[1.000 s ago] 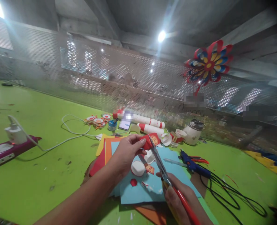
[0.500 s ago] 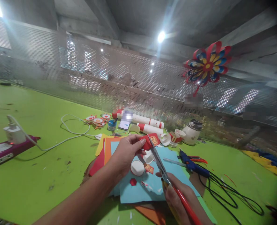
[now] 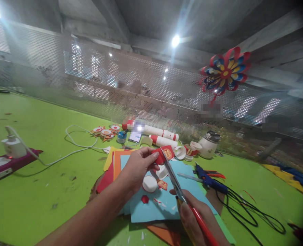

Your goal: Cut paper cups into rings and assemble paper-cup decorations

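Observation:
Between its thumb and fingers my left hand (image 3: 139,165) pinches a red paper piece (image 3: 168,153) with a gold printed emblem. My right hand (image 3: 196,212) grips a pair of scissors (image 3: 175,182) with red handles; the blades lie across the red paper, close to my left fingertips. Below them, light blue paper sheets (image 3: 151,213) carry a white round cap (image 3: 149,183), a small orange-red printed scrap (image 3: 163,185), a red hexagon (image 3: 145,199) and tiny white and red snippets. Another white cup-like piece (image 3: 162,172) sits partly hidden behind the blades.
A blue glue gun (image 3: 210,181) with a black cord lies at right. Behind stand white-and-red paper tubes (image 3: 164,140), a phone (image 3: 135,135), a blue jar (image 3: 121,137) and a pale pot (image 3: 209,145). A purple power strip (image 3: 15,167) with a white cable is at left.
Hardly anything differs. The view shifts slightly, and both hands keep the red paper and scissors in nearly the same place.

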Demonstrator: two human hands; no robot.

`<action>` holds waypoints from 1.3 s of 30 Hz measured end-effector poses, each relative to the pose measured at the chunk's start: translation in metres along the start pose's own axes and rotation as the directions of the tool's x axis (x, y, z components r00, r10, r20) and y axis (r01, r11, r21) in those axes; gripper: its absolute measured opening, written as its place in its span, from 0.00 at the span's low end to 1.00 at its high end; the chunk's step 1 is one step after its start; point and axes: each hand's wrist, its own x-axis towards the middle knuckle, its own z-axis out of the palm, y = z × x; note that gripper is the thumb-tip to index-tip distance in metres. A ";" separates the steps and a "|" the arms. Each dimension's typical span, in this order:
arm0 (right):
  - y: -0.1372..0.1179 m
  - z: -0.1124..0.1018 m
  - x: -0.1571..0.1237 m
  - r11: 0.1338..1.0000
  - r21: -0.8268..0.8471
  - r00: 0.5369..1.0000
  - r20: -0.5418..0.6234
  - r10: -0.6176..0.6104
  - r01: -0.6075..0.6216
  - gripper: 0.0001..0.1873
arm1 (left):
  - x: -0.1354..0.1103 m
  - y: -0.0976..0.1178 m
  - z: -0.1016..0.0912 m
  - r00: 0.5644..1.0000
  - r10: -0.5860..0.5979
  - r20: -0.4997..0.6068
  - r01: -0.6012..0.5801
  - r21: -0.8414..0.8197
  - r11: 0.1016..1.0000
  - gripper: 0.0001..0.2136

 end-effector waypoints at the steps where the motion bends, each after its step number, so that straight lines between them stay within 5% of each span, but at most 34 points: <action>1: 0.000 0.000 0.000 1.000 0.002 1.000 -0.002 -0.004 0.004 0.29 | 0.000 0.000 0.000 1.000 -0.001 0.001 0.001 -0.001 1.000 0.06; 39: -0.008 0.005 0.001 0.993 0.121 1.000 -0.005 -0.002 0.003 0.30 | 0.001 0.000 0.002 1.000 -0.028 0.001 0.028 -0.046 0.999 0.08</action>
